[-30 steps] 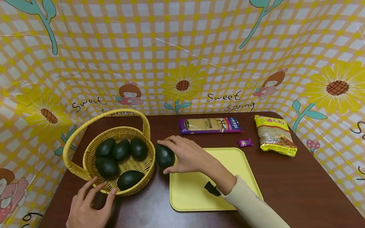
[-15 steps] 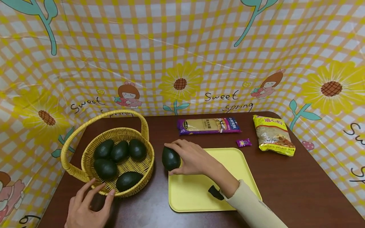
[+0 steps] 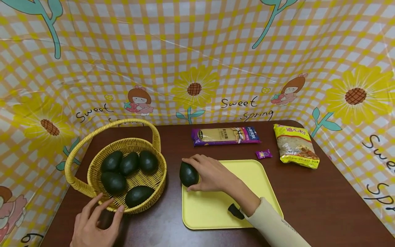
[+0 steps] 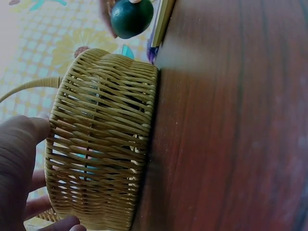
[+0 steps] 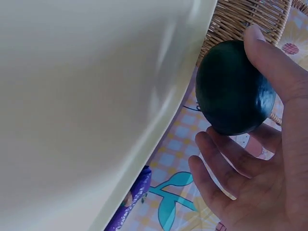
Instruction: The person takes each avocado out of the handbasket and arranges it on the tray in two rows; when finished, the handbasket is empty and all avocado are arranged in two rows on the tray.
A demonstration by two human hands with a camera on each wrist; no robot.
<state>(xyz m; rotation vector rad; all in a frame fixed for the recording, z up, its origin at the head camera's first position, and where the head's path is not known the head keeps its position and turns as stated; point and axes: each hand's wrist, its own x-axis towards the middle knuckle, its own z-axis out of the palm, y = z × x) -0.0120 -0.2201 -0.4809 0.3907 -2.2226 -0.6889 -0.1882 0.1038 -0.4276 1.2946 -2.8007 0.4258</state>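
My right hand (image 3: 213, 175) pinches a dark green avocado (image 3: 189, 174) between thumb and fingers, over the left edge of the yellow tray (image 3: 213, 216). In the right wrist view the avocado (image 5: 233, 89) appears beside the tray's rim (image 5: 180, 86), the lower fingers loosely spread below it. My left hand (image 3: 95, 223) rests at the near rim of a yellow wicker basket (image 3: 154, 200), fingers spread and relaxed. The left wrist view has the thumb touching the basket's rim (image 4: 53, 113). Several avocados (image 3: 114, 182) lie inside the basket.
Behind the tray lies a purple pasta packet (image 3: 225, 136). A small purple wrapped sweet (image 3: 263, 154) and a yellow bag of macaroni (image 3: 296, 145) are at the right. The basket's tall handle (image 3: 92, 135) arches up on its far left side. A patterned cloth hangs behind the table.
My right hand has carried the avocado rightward and slightly down, from beside the basket to the tray's left edge. The left hand has stayed at the basket rim.
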